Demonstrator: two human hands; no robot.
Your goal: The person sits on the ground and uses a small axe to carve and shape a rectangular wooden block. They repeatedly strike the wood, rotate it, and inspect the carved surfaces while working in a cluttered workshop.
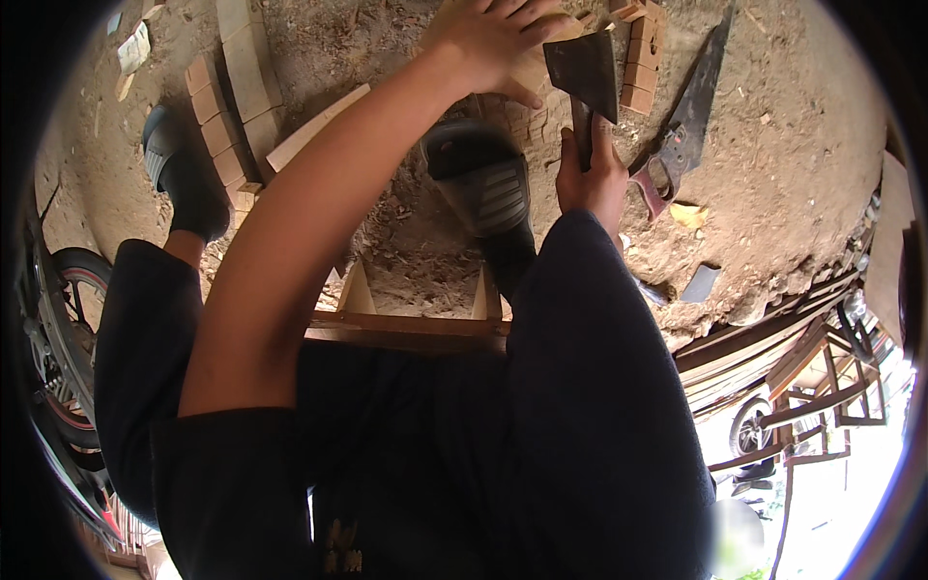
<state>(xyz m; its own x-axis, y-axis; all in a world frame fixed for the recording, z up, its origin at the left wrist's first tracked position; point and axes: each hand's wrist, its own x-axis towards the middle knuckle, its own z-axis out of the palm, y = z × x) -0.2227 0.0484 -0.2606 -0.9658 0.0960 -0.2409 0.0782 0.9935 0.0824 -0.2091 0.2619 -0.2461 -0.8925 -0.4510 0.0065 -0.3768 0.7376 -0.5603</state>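
Observation:
At the top, my left hand (483,48) grips a pale wood piece (532,70), its fingers spread over the piece and partly out of frame. Just right of it, my right hand (594,174) is closed on the dark handle of a broad-bladed hatchet (580,72), whose blade is raised beside the wood. A worn wooden surface (522,120) lies under the piece, partly hidden. My sandalled right foot (477,179) is below my left hand. A handsaw (686,135) lies right of my right hand.
Cut blocks (213,126) and planks (246,63) lie on the dirt floor (783,164) at left, more blocks (640,68) at right. Below me is a wooden seat edge (406,327). A motorcycle (68,338) stands far left; stacked boards and wooden frames (812,416) fill the lower right.

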